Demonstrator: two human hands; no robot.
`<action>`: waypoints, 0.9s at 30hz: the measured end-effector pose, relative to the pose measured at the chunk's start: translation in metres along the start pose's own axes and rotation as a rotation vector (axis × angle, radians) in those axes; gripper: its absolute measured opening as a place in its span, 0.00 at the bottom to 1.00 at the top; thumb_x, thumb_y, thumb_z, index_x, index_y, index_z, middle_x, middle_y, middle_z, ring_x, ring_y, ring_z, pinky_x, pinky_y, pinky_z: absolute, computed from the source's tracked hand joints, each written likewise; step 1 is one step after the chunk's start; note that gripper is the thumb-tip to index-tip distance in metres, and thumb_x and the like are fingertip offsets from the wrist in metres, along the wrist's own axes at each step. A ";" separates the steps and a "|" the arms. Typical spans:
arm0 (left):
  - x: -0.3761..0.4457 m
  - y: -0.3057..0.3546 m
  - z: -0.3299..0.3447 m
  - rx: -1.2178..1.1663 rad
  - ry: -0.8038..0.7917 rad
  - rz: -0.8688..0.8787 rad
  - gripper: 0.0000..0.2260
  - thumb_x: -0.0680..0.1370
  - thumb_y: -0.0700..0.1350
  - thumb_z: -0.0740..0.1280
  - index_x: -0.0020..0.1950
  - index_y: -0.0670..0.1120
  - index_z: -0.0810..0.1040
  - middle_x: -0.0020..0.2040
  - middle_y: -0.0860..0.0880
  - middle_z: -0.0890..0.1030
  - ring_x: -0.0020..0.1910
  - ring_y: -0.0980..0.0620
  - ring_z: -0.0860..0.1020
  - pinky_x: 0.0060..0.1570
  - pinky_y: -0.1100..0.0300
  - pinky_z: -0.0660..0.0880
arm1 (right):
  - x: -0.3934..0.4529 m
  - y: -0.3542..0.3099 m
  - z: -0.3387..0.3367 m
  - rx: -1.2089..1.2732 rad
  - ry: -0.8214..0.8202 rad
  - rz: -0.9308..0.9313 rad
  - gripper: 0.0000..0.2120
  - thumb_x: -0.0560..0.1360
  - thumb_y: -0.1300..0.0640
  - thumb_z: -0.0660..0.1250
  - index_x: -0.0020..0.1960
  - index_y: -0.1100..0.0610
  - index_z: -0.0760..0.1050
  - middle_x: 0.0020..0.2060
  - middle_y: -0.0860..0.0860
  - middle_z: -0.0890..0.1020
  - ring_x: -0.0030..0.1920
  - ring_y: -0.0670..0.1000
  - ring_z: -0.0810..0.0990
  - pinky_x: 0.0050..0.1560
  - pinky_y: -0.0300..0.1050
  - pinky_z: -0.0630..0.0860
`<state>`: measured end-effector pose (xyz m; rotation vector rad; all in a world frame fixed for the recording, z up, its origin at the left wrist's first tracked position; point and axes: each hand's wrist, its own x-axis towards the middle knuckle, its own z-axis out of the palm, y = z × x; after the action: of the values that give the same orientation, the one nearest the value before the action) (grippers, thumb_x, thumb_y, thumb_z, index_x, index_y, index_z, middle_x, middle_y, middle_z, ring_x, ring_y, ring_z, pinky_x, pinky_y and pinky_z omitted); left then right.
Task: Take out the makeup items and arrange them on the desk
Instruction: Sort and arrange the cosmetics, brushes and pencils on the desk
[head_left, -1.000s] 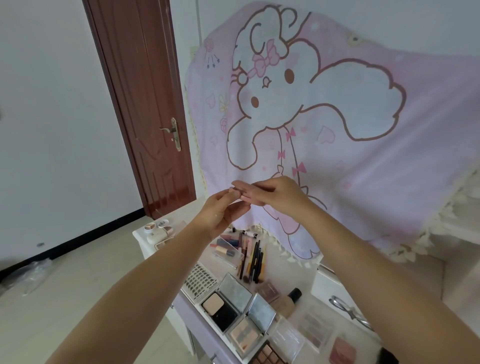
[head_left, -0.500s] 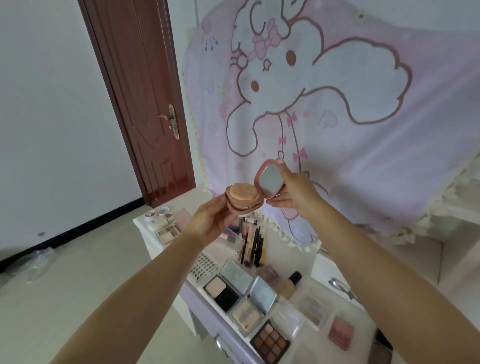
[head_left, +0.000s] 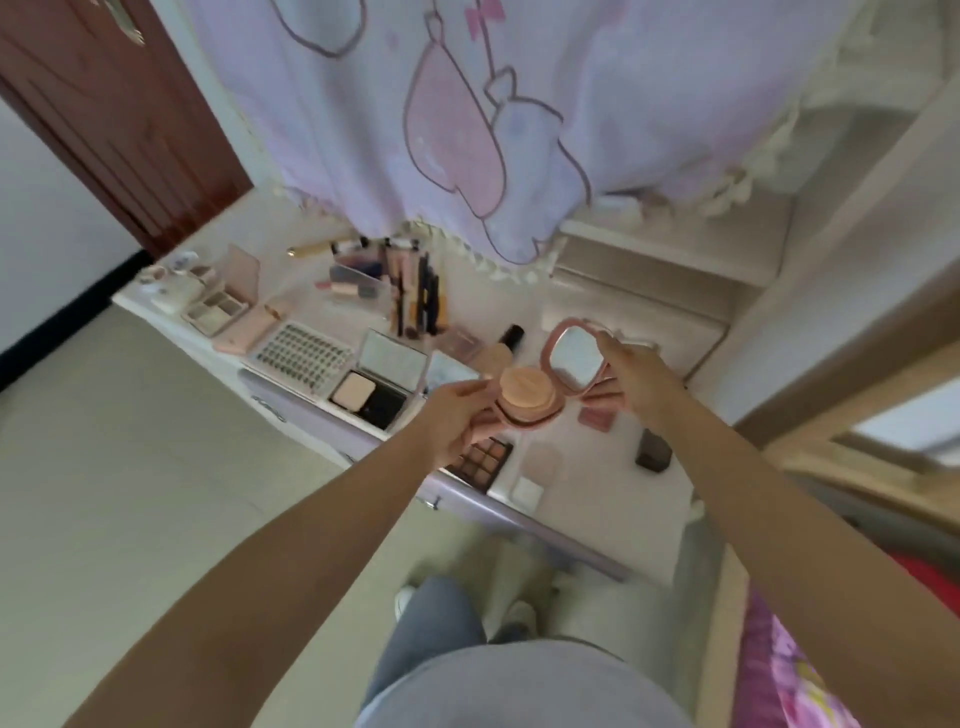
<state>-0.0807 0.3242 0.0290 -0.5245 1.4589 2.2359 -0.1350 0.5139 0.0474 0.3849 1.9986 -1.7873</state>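
The open compact (head_left: 540, 382) is held above the table (head_left: 582, 467), left hand (head_left: 457, 415) gripping its base, right hand (head_left: 636, 374) pinching the mirrored lid. To set it down well, I would lower it level into the bare patch beside the palette (head_left: 480, 460), keeping the puff seated.

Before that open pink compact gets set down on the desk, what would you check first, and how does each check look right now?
1. Left hand holds the base of the pink compact: ok.
2. Right hand holds the mirrored lid: ok.
3. Puff seated in the base, not slipping: ok.
4. Bare patch of desk free beneath the hands: cannot tell, since the picture is blurred and the hands cover part of it.
5. Eyeshadow palette just below, out of the way: not ok, it lies under the left hand.
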 end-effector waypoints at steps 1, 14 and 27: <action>0.003 -0.012 0.007 0.014 0.008 -0.024 0.06 0.78 0.35 0.58 0.48 0.37 0.75 0.31 0.48 0.83 0.30 0.55 0.82 0.35 0.64 0.79 | -0.001 0.011 -0.008 -0.012 0.029 0.032 0.13 0.78 0.49 0.58 0.48 0.60 0.71 0.35 0.58 0.79 0.33 0.55 0.80 0.33 0.45 0.81; 0.000 -0.100 0.032 0.346 0.091 -0.300 0.08 0.75 0.34 0.66 0.50 0.40 0.68 0.43 0.37 0.79 0.30 0.49 0.82 0.32 0.61 0.79 | -0.006 0.092 -0.034 -0.156 0.065 0.275 0.20 0.78 0.50 0.57 0.58 0.67 0.71 0.47 0.63 0.74 0.36 0.54 0.78 0.32 0.43 0.80; 0.004 -0.125 0.047 0.840 0.037 -0.180 0.13 0.75 0.41 0.66 0.39 0.47 0.61 0.45 0.41 0.76 0.29 0.50 0.76 0.42 0.52 0.79 | -0.014 0.092 -0.036 -0.320 0.098 0.151 0.18 0.78 0.52 0.57 0.53 0.66 0.75 0.39 0.58 0.75 0.40 0.57 0.79 0.46 0.51 0.79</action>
<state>-0.0216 0.4133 -0.0505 -0.3838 2.0723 1.2970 -0.0837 0.5623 -0.0227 0.5118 2.2122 -1.3538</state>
